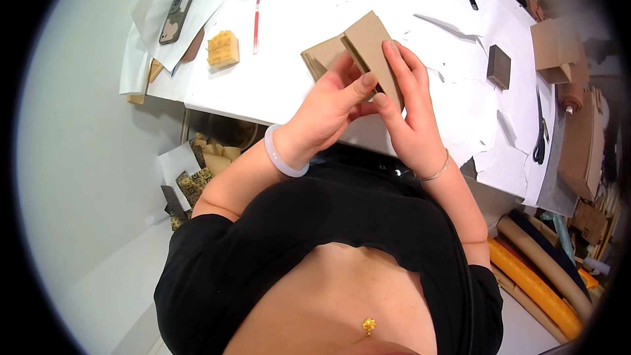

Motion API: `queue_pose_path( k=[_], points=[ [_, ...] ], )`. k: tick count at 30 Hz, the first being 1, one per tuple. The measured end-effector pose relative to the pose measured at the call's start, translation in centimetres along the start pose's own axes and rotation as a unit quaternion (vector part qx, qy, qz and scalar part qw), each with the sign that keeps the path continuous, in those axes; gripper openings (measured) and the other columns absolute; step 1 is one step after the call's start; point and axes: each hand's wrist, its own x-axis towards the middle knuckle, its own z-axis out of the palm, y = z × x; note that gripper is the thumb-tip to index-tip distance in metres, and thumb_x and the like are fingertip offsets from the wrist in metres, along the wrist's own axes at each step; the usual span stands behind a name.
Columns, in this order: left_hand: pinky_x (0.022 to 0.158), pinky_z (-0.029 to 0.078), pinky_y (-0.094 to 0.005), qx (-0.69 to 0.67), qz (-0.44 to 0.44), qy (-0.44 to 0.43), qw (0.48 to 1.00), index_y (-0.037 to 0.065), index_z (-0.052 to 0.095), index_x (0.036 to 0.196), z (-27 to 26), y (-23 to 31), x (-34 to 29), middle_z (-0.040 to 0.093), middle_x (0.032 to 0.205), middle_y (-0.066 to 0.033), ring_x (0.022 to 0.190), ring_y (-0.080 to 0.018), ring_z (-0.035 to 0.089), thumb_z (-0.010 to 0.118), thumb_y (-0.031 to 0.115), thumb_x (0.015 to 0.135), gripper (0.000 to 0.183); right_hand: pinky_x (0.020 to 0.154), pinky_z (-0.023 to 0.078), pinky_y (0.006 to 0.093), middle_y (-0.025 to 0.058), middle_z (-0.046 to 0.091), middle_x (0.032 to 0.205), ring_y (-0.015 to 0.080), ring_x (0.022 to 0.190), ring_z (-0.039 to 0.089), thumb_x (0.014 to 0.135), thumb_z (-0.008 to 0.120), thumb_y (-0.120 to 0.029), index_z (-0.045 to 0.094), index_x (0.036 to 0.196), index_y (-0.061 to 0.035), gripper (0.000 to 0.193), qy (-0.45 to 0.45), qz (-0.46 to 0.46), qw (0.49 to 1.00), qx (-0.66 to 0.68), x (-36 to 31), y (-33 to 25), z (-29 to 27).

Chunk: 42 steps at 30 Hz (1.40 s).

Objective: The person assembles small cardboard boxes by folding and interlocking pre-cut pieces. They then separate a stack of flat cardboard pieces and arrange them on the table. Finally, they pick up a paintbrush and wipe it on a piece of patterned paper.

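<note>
Several flat tan board pieces (372, 34) are held tilted above the near edge of the white table, their edges turned toward me. My left hand (322, 115) grips them from the left, its thumb on the near edge and its other fingers partly hidden behind. On the right side, my right hand (415, 115) is closed on the same pieces, fingers along the outer face and thumb near the lower edge. More tan board (321, 50) fans out to the left, behind my left fingers. I cannot tell whether the pieces are joined.
A yellow sponge-like block (223, 50), a red pen (256, 26) and a phone (177, 17) lie on the table's left. Toward the right are a dark block (499, 67), torn white paper (483, 105) and black scissors (540, 131). Rolled materials (536, 279) stand beside the table at lower right.
</note>
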Motion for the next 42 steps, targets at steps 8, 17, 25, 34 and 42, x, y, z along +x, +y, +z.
queue_pose_path(
  k=[8, 17, 25, 34, 42],
  points=[
    [0.107, 0.054, -0.0388, -0.026, 0.006, -0.019, 0.999, 0.004, 0.047, 0.151, -2.0, -0.5, 0.0, 0.060, 0.141, -0.0073, 0.129, -0.0212, 0.061, 0.080, 0.020, 0.097, 0.065, 0.122, 0.035, 0.0500, 0.0277, 0.024, 0.168, 0.0452, 0.152, 0.035, 0.107, 0.059, -0.031, 0.043, 0.162, -0.0093, 0.061, -0.014, 0.020, 1.000, 0.015, -0.7, -0.9, 0.2],
    [0.113, 0.050, -0.0435, -0.007, 0.021, -0.059, 0.998, 0.005, 0.041, 0.156, -2.8, 0.1, -0.2, 0.056, 0.150, -0.0102, 0.137, -0.0253, 0.057, 0.092, 0.034, 0.082, 0.095, 0.118, 0.043, 0.0491, 0.0272, 0.029, 0.168, 0.0442, 0.148, 0.044, 0.095, 0.076, -0.028, 0.048, 0.157, -0.0078, 0.072, -0.007, -0.029, 0.999, -0.027, -0.3, -1.9, -0.8],
    [0.116, 0.046, -0.0406, -0.083, 0.015, -0.051, 0.995, 0.001, 0.044, 0.154, -3.9, -0.3, -0.1, 0.058, 0.150, -0.0114, 0.139, -0.0248, 0.055, 0.084, 0.029, 0.091, 0.079, 0.113, 0.050, 0.0423, 0.0208, 0.057, 0.152, 0.0355, 0.139, 0.057, 0.085, 0.084, -0.020, 0.051, 0.154, -0.0053, 0.078, 0.025, 0.014, 0.996, -0.086, -1.5, -1.0, -3.0],
    [0.116, 0.047, -0.0434, -0.035, 0.073, 0.111, 0.990, 0.000, 0.048, 0.149, -4.4, 2.3, -0.5, 0.058, 0.150, -0.0158, 0.137, -0.0271, 0.057, 0.057, 0.016, 0.107, 0.045, 0.117, 0.042, 0.0488, 0.0262, 0.056, 0.149, 0.0427, 0.138, 0.054, 0.090, 0.082, -0.030, 0.062, 0.142, -0.0046, 0.061, 0.062, 0.157, 0.866, -0.471, -6.1, 7.6, -7.3],
    [0.111, 0.050, -0.0410, -0.045, 0.119, 0.225, 0.966, 0.002, 0.054, 0.141, -5.8, 2.3, -1.3, 0.064, 0.137, -0.0104, 0.129, -0.0233, 0.062, 0.055, 0.012, 0.109, 0.034, 0.119, 0.037, 0.0567, 0.0239, 0.056, 0.145, 0.0403, 0.134, 0.053, 0.085, 0.084, -0.043, 0.048, 0.151, -0.0014, 0.085, 0.011, -0.024, 0.949, -0.313, 0.7, 3.8, 1.4]
  ],
)
